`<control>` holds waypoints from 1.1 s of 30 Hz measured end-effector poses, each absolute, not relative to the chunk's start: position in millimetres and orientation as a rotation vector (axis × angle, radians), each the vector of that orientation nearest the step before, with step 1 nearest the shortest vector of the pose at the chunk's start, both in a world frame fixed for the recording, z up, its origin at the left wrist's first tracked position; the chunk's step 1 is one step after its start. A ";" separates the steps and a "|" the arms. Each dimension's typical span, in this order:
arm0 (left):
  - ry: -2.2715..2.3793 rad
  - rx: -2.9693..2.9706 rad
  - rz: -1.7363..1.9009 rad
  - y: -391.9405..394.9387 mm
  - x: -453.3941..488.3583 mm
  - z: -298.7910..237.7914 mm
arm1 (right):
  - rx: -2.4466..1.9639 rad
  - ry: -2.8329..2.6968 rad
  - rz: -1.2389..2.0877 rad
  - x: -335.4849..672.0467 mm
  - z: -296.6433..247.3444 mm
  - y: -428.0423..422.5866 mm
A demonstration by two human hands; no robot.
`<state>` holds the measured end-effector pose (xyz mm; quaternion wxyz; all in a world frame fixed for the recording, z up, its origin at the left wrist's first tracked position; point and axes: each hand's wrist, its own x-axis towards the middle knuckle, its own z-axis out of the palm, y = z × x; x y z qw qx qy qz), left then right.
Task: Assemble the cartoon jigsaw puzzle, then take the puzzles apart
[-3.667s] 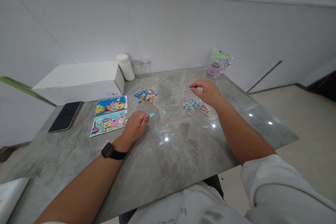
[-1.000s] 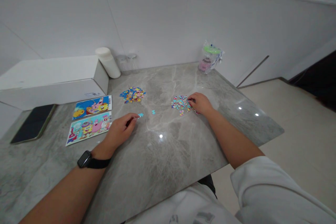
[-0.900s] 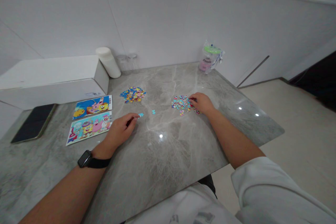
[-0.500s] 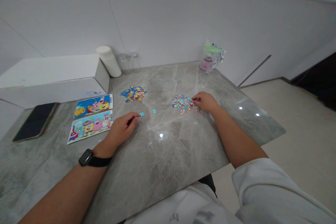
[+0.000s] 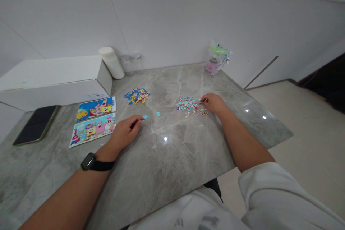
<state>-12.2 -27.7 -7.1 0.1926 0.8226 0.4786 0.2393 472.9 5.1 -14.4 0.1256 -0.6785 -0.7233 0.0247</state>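
Note:
My left hand (image 5: 127, 130) rests on the table with curled fingers, its fingertips closed at the edge of a light-blue puzzle piece (image 5: 146, 117). A second light-blue puzzle piece (image 5: 158, 114) lies just to the right of it. Beside the right-hand pile of puzzle pieces (image 5: 187, 104), my right hand (image 5: 214, 103) is closed in a pinch, with a small puzzle piece (image 5: 200, 102) partly showing at its fingertips. Close below that hand is a small cluster of yellow and pink pieces (image 5: 204, 112). Another pile, blue and yellow pieces (image 5: 137, 96), sits farther left.
Two cartoon picture cards (image 5: 93, 129) lie left of my left hand, near a phone (image 5: 36, 125). Behind them stand a long white box (image 5: 54, 79), a white bottle (image 5: 111, 63) and two clear jars (image 5: 137, 64). A plastic-wrapped cup (image 5: 215, 61) is at the back right.
My right hand has shifted slightly right, off the edge of the pile, uncovering more of the small cluster below. My left hand has stayed in place.

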 end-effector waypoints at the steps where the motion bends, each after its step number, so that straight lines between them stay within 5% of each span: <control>1: 1.340 2.310 0.672 -27.5 -12.2 -7.5 | -1.974 -2.112 0.081 473.3 -14.8 4.8; 33: 1.301 2.309 0.690 -27.0 -12.0 -8.1 | -1.879 -2.200 0.056 441.9 -13.9 10.2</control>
